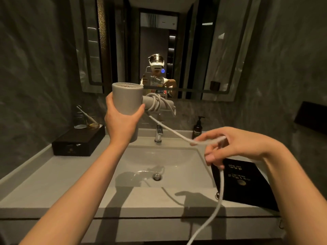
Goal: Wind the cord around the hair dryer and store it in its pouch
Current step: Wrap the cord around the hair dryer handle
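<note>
left hand [122,119] grips the hair dryer [126,101] above the sink [159,161]; right hand [235,144] pinches its cord [177,134]; pouch [246,183] lies right of the sink

Single head cam, wide-angle, looks forward and down over sink [177,156] toward mirror [159,41]; hands close in frame.

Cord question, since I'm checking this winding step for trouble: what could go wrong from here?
1. The cord has only a few loose turns on the handle; if the right hand lets slack in, they may slip off.
2. The long tail hangs below the counter edge and could snag.
3. The left hand holds the dryer over the sink; a slip would drop it in.
</note>
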`<action>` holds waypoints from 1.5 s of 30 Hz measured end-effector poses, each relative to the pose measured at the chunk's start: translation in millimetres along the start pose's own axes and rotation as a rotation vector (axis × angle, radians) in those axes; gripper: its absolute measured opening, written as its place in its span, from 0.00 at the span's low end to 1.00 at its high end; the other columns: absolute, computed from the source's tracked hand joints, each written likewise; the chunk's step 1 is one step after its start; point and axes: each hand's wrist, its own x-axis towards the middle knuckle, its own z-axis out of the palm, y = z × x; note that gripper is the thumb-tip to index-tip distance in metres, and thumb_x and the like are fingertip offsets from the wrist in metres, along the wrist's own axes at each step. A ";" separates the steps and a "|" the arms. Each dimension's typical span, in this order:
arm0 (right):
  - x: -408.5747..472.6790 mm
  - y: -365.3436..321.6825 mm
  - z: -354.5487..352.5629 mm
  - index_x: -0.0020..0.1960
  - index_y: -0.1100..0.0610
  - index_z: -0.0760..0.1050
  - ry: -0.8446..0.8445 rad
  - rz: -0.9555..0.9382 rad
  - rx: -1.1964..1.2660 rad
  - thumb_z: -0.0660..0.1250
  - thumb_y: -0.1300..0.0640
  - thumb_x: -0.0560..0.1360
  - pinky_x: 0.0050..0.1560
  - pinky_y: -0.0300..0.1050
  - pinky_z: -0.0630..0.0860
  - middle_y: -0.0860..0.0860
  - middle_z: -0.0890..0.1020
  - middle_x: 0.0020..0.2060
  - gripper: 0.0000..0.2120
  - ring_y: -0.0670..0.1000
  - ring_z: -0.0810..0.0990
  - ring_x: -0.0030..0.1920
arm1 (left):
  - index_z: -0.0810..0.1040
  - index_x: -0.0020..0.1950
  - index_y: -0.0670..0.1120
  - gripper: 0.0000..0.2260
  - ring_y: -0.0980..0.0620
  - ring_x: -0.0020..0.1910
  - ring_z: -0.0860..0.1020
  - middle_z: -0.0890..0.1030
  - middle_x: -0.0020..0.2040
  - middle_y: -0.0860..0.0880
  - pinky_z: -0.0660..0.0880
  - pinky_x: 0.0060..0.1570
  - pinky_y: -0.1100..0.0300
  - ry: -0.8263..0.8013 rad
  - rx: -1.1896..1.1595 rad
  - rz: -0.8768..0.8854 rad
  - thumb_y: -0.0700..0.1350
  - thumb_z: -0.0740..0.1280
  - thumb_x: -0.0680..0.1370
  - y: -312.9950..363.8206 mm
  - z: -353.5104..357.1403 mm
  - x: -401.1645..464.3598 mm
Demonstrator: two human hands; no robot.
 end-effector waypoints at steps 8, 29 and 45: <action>30.7 11.3 15.9 0.42 0.58 0.77 0.495 -0.305 0.340 0.61 0.48 0.75 0.23 0.36 0.63 0.49 0.62 0.23 0.15 0.46 0.61 0.22 | 0.63 0.71 0.49 0.35 0.54 0.53 0.73 0.71 0.57 0.53 0.68 0.43 0.68 -0.013 0.043 -0.057 0.51 0.76 0.69 -7.6 -13.2 15.1; 96.0 10.6 12.7 0.37 0.54 0.81 0.756 0.053 -0.440 0.58 0.39 0.77 0.40 0.47 0.73 0.48 0.78 0.29 0.23 0.49 0.76 0.33 | 0.78 0.50 0.45 0.29 0.47 0.41 0.80 0.81 0.41 0.45 0.80 0.42 0.52 -0.457 -0.848 -0.629 0.54 0.80 0.53 29.1 -1.8 -11.5; 44.2 -35.9 -0.4 0.56 0.50 0.80 0.980 -0.284 -0.749 0.66 0.48 0.75 0.47 0.44 0.76 0.46 0.81 0.45 0.12 0.47 0.78 0.46 | 0.66 0.65 0.56 0.32 0.56 0.49 0.75 0.74 0.52 0.56 0.73 0.45 0.59 -0.516 0.080 -0.044 0.50 0.78 0.66 3.2 -8.4 4.5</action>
